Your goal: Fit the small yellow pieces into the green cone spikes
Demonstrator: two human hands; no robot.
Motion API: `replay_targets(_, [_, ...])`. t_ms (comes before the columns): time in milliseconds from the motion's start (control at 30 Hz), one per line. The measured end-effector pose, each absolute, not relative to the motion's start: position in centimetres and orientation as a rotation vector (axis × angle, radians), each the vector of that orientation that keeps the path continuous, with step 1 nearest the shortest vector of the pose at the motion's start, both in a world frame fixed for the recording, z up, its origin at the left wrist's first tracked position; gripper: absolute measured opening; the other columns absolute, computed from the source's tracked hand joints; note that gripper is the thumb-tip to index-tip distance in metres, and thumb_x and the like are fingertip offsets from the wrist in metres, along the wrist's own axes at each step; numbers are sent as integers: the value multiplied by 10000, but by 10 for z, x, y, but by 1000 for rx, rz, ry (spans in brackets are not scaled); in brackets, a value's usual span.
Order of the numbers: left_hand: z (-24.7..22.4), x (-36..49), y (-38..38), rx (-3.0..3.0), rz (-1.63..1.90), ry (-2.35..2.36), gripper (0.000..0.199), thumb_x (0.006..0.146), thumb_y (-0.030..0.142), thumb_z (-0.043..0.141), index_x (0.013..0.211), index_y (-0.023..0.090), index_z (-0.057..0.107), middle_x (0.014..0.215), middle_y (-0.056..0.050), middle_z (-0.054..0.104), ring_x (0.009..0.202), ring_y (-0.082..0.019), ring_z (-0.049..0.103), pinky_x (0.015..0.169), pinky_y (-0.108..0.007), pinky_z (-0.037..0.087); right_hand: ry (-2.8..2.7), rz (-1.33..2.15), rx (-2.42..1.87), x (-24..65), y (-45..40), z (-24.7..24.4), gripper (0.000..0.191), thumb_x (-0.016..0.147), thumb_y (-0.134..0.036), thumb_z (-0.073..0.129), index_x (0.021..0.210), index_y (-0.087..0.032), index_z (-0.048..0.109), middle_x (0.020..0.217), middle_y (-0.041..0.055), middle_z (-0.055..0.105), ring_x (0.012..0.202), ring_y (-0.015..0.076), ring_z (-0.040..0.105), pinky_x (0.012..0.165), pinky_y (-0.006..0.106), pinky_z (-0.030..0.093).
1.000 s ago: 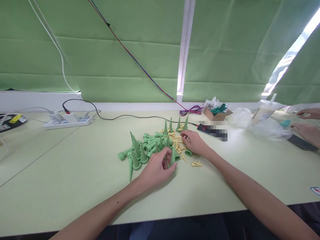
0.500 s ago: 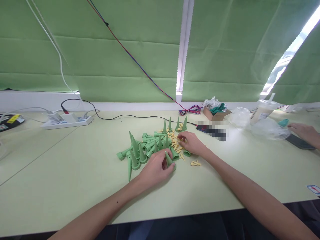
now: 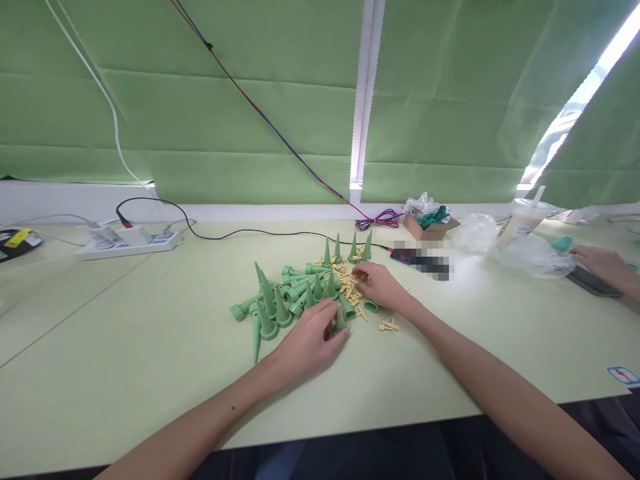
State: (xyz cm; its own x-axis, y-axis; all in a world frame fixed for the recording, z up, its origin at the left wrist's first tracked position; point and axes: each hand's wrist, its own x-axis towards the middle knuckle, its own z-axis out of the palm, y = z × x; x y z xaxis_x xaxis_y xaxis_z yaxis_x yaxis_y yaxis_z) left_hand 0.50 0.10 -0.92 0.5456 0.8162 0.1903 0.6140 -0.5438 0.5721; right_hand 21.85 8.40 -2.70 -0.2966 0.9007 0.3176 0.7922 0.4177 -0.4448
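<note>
My left hand (image 3: 313, 331) is curled around a green plastic cone (image 3: 341, 320), which stands point up between thumb and fingers near the front of the pile. Over the heap of small yellow T-shaped plastic pieces (image 3: 349, 291) is my right hand (image 3: 383, 285), its fingertips bent together among them; what they pinch is hidden. To the left, many more green cones (image 3: 267, 300) lie in a jumble or stand upright. Several cones stand at the back of the yellow heap. A green cone base (image 3: 371, 306) shows under my right hand, and a few yellow pieces (image 3: 389, 326) lie apart in front.
A phone (image 3: 420, 263) on a black cable lies behind my right hand. Further back are a cardboard box (image 3: 431, 231), a drink cup (image 3: 523, 223) and plastic bags (image 3: 537, 259). Another person's hand (image 3: 603, 263) rests at the far right. A power strip (image 3: 130, 245) lies at left.
The cone in my left hand was leaning and now stands more upright. My right hand stays at the yellow pieces, its fingers barely shifted. The view has moved slightly.
</note>
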Motion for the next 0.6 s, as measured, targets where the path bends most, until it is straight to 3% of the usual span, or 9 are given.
replay_targets(333, [-9,6,0,2340,605,1147,152,915,312,498,922,192,592,804,-19,509,679,-166,488,596,-280,379,-2162,318,-1417,218,87,-28,221,743,-53,606,928,-168,644,857,41,683,726,159,606,686,261,433])
replay_targets(600, [-9,6,1,2353,576,1159,173,925,330,481,914,194,587,798,-21,507,672,-168,486,590,-279,374,-2164,317,-1399,216,84,-26,151,798,-70,570,885,-179,630,798,33,685,705,162,603,662,255,422])
